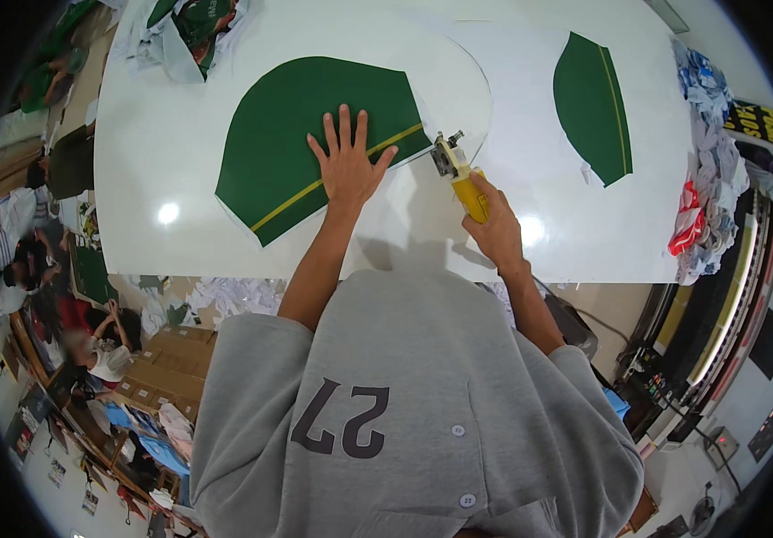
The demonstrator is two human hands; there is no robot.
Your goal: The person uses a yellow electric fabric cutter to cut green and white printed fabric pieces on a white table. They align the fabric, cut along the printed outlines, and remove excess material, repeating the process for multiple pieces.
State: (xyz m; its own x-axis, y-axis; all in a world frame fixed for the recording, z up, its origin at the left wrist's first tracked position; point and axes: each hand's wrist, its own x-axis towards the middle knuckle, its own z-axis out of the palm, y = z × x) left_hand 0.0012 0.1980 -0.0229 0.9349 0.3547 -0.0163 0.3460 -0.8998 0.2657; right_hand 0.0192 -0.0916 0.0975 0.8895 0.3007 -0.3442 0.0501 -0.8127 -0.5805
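Observation:
My left hand lies flat with spread fingers on a green fabric piece, which has a curved far edge and a yellow stripe along its near side. White shows along the piece's near edge. In my right hand is a yellow electric fabric cutter, my fingers wrapped round its body. Its metal head is at the right end of the striped edge; whether it touches the fabric I cannot tell. A second green piece with a yellow stripe lies farther right on the table.
Both pieces lie on a white table. A heap of green and white cloth sits at its far left, and cloth scraps are piled along the right edge. Cardboard boxes stand below left. A long machine is at right. Other people are at left.

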